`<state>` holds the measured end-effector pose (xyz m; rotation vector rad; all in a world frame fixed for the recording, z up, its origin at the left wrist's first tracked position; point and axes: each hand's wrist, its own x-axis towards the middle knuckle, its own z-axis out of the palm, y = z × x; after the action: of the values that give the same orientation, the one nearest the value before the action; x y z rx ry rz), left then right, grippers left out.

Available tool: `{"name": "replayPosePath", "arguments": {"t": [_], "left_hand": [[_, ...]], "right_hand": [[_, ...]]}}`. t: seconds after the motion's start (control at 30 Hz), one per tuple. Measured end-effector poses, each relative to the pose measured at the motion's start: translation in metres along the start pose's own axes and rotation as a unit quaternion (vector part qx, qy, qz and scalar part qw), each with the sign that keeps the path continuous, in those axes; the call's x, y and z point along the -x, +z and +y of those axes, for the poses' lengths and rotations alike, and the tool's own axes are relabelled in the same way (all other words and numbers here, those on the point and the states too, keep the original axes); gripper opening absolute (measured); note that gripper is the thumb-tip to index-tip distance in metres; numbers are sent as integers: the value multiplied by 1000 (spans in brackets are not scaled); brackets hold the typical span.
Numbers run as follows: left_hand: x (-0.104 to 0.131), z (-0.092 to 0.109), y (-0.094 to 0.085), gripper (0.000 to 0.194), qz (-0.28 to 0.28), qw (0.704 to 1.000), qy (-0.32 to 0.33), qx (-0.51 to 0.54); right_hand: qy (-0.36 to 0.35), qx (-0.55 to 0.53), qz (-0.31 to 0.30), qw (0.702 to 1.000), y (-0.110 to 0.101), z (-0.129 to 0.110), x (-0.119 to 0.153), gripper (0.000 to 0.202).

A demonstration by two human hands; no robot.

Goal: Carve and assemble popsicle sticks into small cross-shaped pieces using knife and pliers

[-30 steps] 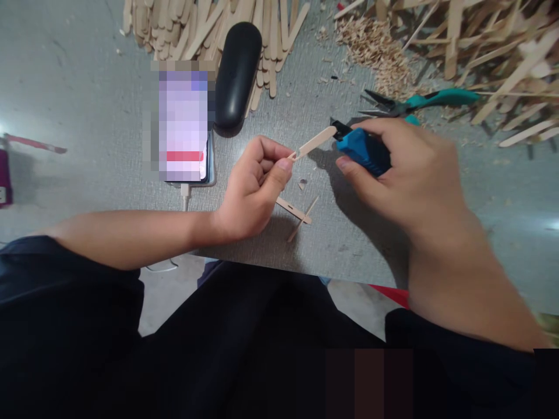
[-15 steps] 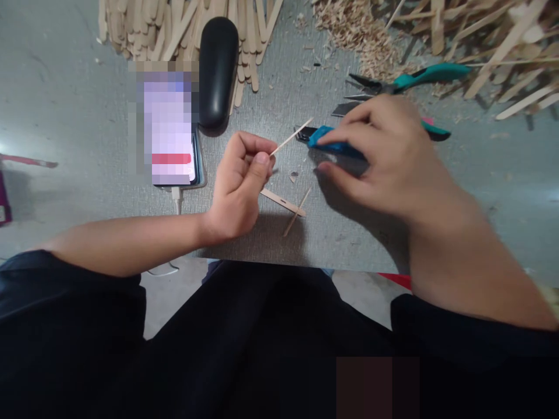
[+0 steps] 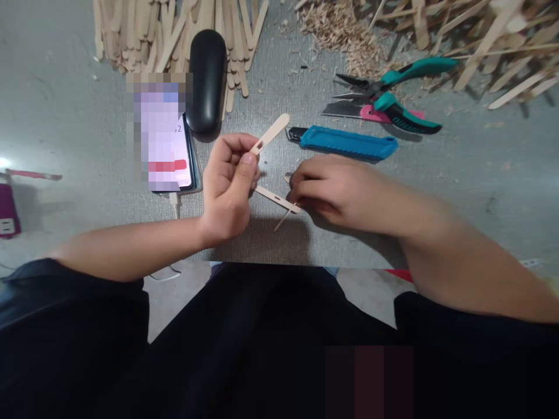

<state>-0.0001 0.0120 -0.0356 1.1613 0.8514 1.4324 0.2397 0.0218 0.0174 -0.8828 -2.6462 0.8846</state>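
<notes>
My left hand [image 3: 229, 189] pinches a wooden craft stick [image 3: 277, 129] between thumb and fingers; its rounded end points up and right, and a small slot shows near the fingertips. Below it on the table lies a second slotted craft stick [image 3: 267, 194], partly behind the left hand. A thin wooden strip [image 3: 283, 219] crosses that stick's right end. My right hand [image 3: 325, 189] is closed over the strip's upper end, which its fingers hide. Just above the right hand, a blue utility knife [image 3: 349, 143] rests on the table with its blade tip pointing left.
Green-handled pliers [image 3: 388, 90] and a pink cutter [image 3: 371, 113] lie beyond the knife. Wood shavings [image 3: 340, 32] and craft sticks [image 3: 484, 43] are heaped at the back. A black case [image 3: 207, 81] and a plugged-in phone [image 3: 187, 157] sit at left.
My right hand has let go of the blue utility knife and moved down and left to the thin strip. The stick in my left hand has turned from edge-on to show its flat, slotted face.
</notes>
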Motion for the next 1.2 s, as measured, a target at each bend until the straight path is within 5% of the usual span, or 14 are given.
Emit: {"name": "replayPosePath", "arguments": {"t": [0.23,0.43,0.93,1.2], "left_hand": [[-3,3,2,32,14,1000,19,-1],[-1,10,5,36,-28,1000,-7,-12],[0,16,7,43,-68,993,-84,42],[0,14,8,42,-96,993,-28,54]], "right_hand": [[92,-85,182,975,-13,-8,2,17],[119,-261,347,893,-2,-15,1,10],[153,-444,321,822,6,-16,-8,38],[90,-521,229,817,8,-18,-2,29]]}}
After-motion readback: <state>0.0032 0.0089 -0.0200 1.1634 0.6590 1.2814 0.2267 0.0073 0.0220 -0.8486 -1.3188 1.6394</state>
